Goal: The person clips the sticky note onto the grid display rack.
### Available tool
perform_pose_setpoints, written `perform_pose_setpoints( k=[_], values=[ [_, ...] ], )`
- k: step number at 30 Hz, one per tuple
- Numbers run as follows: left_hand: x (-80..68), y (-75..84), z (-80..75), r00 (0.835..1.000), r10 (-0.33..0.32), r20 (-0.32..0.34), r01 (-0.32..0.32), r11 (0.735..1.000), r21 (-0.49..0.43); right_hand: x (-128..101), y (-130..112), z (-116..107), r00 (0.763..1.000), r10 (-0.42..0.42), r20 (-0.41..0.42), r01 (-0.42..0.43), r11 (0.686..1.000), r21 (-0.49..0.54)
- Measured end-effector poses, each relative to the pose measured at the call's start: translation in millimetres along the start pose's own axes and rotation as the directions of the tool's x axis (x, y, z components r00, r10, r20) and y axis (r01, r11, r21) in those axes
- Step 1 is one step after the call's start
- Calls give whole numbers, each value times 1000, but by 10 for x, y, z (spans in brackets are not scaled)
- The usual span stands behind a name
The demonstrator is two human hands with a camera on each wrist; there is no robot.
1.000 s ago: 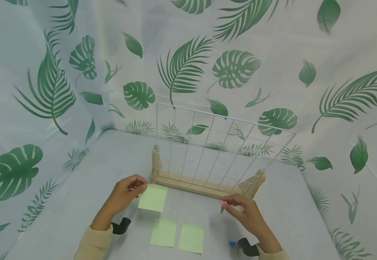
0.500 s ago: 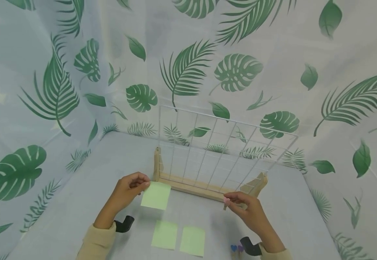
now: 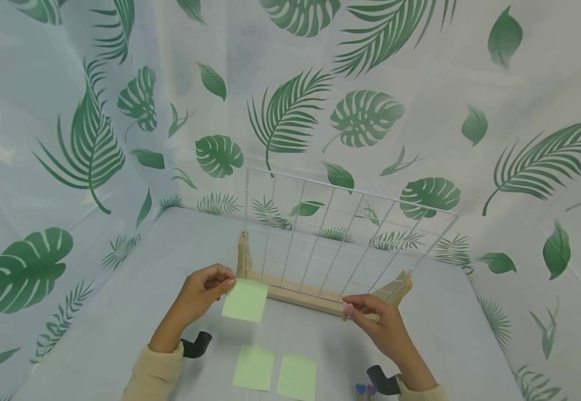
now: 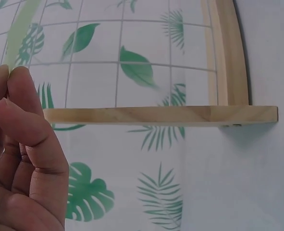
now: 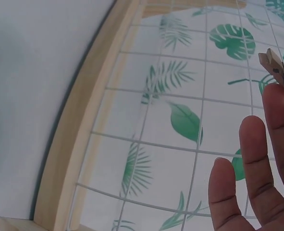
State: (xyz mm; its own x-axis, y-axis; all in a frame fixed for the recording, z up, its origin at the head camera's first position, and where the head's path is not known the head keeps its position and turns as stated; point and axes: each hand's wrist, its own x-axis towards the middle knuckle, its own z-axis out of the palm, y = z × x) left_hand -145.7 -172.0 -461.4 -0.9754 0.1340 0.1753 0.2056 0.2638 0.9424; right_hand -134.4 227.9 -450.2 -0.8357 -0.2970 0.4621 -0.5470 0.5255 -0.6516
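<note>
My left hand (image 3: 205, 294) pinches a light green sticky note (image 3: 245, 301) by its upper left corner, holding it above the table in front of the rack. In the left wrist view that note (image 4: 20, 36) appears nearly edge-on between thumb and finger. My right hand (image 3: 377, 323) pinches a small wooden clothespin (image 5: 276, 67), which carries a pink decoration (image 3: 347, 309) in the head view. Just beyond both hands stands a white wire grid rack (image 3: 315, 245) on a wooden base (image 3: 305, 299). Neither the note nor the clothespin visibly touches the grid.
Two more green notes, a left one (image 3: 254, 367) and a right one (image 3: 297, 376), lie on the white table (image 3: 180, 245). Near the right wrist lie clothespins with a blue heart (image 3: 361, 389) and a purple heart (image 3: 371, 389). Leaf-patterned curtains (image 3: 290, 67) surround the table.
My left hand has moved slightly right with the note, nearer the rack. The right hand keeps the clothespin, almost in place. The head view has shifted a little.
</note>
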Motion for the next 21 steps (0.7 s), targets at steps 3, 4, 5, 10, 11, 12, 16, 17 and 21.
perform_pose_setpoints(
  k=[3,4,5,10,11,12,16,17,21],
  values=[
    [18,14,6,1000,0,-4,0,1000,5,13,-7,9,1000,-14,-10,14,1000,-8],
    [25,21,8,1000,0,-7,0,1000,8,19,-7,10,1000,-20,-13,20,1000,-9],
    [32,27,8,1000,-3,-8,3,1000,9,27,-8,11,1000,-25,-15,25,1000,-11],
    [71,62,16,1000,-15,-15,16,1000,8,81,-26,2,1000,-16,-18,16,1000,6],
    [80,66,19,1000,-17,-17,18,1000,5,95,-33,0,1000,-11,-17,11,1000,9],
    [88,71,22,1000,-18,-18,18,1000,4,108,-40,-1,1000,-7,-17,7,1000,12],
    [119,82,31,1000,-12,-28,13,1000,5,155,-76,-2,1000,-6,-19,6,1000,12],
    [125,85,32,999,-10,-30,10,1000,7,165,-84,-1,1000,-9,-20,9,1000,11],
    [145,102,30,999,12,-31,-11,1000,14,203,-111,1,1000,-8,-19,8,1000,22]
  ],
)
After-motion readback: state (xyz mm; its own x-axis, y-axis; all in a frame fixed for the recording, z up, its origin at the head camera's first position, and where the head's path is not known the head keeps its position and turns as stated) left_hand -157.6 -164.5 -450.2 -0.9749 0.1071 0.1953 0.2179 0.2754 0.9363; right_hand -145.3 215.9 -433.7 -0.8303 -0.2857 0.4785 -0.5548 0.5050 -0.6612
